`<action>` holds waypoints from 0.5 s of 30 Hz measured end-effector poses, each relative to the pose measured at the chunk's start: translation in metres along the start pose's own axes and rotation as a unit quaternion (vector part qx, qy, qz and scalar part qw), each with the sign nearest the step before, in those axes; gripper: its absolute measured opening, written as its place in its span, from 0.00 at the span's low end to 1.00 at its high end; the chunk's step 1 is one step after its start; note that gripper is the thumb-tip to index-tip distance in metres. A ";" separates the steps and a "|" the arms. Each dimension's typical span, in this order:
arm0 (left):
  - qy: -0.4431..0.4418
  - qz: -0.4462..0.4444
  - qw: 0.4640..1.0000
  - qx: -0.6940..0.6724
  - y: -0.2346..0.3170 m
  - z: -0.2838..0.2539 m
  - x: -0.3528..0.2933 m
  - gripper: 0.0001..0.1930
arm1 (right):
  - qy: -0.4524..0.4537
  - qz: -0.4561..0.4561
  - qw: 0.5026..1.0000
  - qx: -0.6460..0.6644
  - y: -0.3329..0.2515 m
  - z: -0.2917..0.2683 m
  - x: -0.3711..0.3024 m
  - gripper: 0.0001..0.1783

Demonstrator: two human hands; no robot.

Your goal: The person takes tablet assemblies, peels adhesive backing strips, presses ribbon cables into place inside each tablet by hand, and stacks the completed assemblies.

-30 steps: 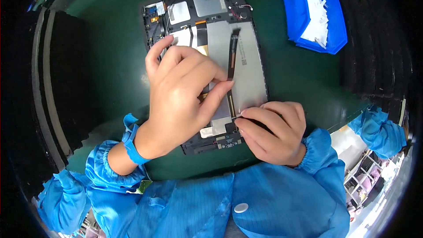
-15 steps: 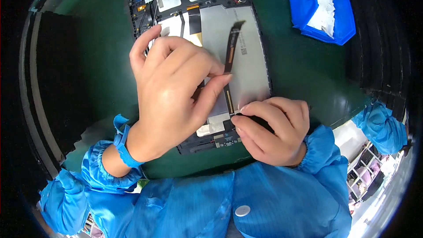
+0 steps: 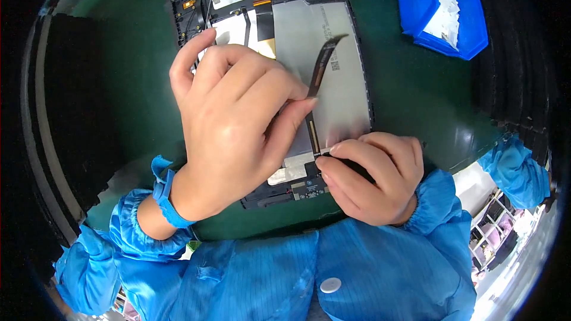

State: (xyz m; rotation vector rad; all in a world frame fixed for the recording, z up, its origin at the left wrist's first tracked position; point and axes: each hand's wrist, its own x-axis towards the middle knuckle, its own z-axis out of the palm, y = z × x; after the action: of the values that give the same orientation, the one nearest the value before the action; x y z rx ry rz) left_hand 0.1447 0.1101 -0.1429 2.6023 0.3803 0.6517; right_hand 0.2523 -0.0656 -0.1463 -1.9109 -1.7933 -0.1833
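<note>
A black flat ribbon cable (image 3: pixel 314 134) stands over the lower part of an opened tablet-like device (image 3: pixel 363 59). My left hand (image 3: pixel 235 119) pinches it around its middle between thumb and forefinger, and its upper end curls to the right. At the cable's lower end, my right hand (image 3: pixel 375 175) is closed, thumb and forefinger pressed together beside a small black connector piece (image 3: pixel 311 169). The exact grip of the right fingertips is partly hidden. Beneath the cable lies the device's large grey panel (image 3: pixel 297 30). My left hand covers the device's left middle.
A blue bin (image 3: pixel 410 9) holding white paper-like strips (image 3: pixel 446 12) is at the far right on the green work surface (image 3: pixel 410 89). Black ridged edges (image 3: pixel 505 47) border the right side. A blue wrist strap (image 3: pixel 163 196) circles my left wrist.
The cable's upper end leans and curls further right. Both hands keep their grips, shifted very slightly right. The device and bin appear a little shifted in the view.
</note>
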 end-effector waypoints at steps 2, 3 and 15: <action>-0.001 0.003 1.000 0.001 -0.001 0.001 0.000 0.10 | -0.011 0.005 1.000 0.005 -0.001 -0.001 0.002 0.12; 0.005 0.006 1.000 0.007 -0.001 0.001 -0.001 0.10 | -0.012 0.005 1.000 0.004 -0.001 -0.001 0.001 0.12; 0.017 -0.002 1.000 0.017 -0.005 0.002 -0.011 0.10 | -0.051 -0.042 0.997 -0.037 -0.019 0.000 0.003 0.05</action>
State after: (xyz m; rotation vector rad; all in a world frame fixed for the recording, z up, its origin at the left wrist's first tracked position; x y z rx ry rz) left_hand 0.1353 0.1102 -0.1512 2.6245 0.4092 0.6957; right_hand 0.2348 -0.0626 -0.1399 -1.9300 -1.9609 -0.1870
